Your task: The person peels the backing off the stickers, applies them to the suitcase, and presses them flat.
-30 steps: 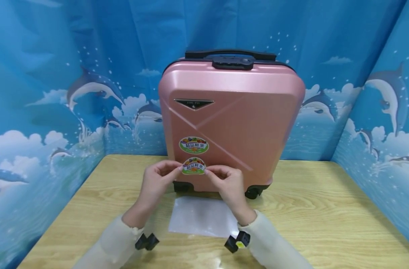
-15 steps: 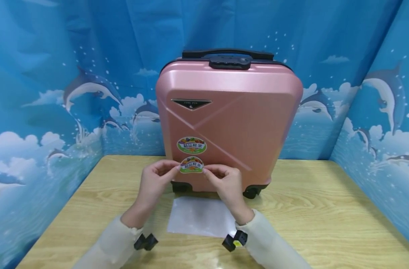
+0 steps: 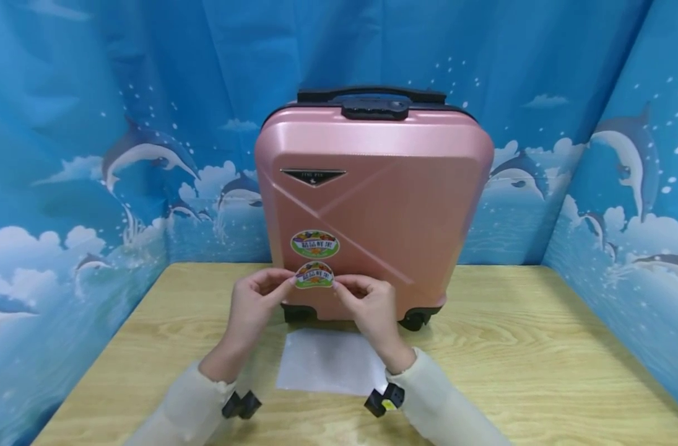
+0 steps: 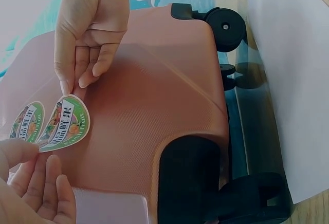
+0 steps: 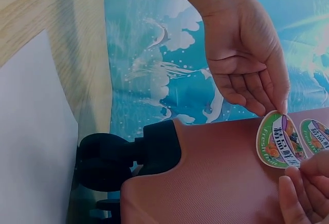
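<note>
A pink hard-shell suitcase [image 3: 405, 210] stands upright on the table, its front facing me. One oval fruit sticker [image 3: 315, 244] lies on its lower left face. Just below, a second oval sticker [image 3: 314, 275] is held by its two ends close over the shell, bent in the wrist views. My left hand [image 3: 255, 306] pinches its left end between thumb and forefinger. The right end is pinched by my right hand [image 3: 374, 310] in the same way. In the left wrist view the held sticker [image 4: 69, 124] partly overlaps the other one.
A white sheet [image 3: 330, 362] lies flat on the wooden table [image 3: 517, 347] in front of the suitcase, between my forearms. Black wheels [image 3: 417, 319] support the suitcase. A blue dolphin-print curtain [image 3: 216, 124] hangs behind and at both sides.
Both hands keep their pinch on the lower sticker, which stays just under the upper one. The head view has shifted slightly, so everything sits a little farther left.
</note>
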Available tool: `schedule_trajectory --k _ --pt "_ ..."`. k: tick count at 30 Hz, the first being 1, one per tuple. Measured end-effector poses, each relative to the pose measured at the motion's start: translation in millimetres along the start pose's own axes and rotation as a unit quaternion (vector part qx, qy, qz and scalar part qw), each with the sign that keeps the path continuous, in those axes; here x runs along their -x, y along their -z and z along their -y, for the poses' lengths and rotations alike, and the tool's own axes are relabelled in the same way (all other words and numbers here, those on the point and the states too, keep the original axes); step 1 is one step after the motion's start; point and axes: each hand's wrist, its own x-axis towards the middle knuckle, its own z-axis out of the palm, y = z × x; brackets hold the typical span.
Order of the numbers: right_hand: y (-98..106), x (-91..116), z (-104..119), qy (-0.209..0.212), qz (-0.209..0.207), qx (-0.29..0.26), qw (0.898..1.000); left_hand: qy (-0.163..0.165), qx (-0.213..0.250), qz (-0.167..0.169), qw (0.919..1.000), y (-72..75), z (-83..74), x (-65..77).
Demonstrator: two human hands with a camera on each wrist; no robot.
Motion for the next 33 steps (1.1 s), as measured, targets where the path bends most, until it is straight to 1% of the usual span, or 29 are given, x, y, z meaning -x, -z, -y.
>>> schedule_trajectory --k 7,13,23,28,33 --pt "-1.9 -0.1 0.2 0.001 -0.002 0.005 1.0 0.011 -0.009 -0.009 0.9999 0.2 2.9 -0.3" --pt "-1.3 0.6 0.9 -0.003 -0.003 0.012 1.0 0.005 -0.014 -0.009 0.9998 -0.1 4.6 -0.9" --pt "-2.8 0.7 1.2 -0.002 -0.001 0.018 1.0 0.007 -0.026 -0.024 0.9993 1.7 5.3 -0.8" --pt "-2.9 0.1 1.2 0.0 0.003 0.021 1.0 0.002 -0.027 -0.029 0.9992 2.1 3.0 0.6" --pt "-0.7 -0.1 1.7 0.002 -0.004 0.024 1.0 -0.017 -0.029 -0.024 0.9992 1.0 1.6 0.0"
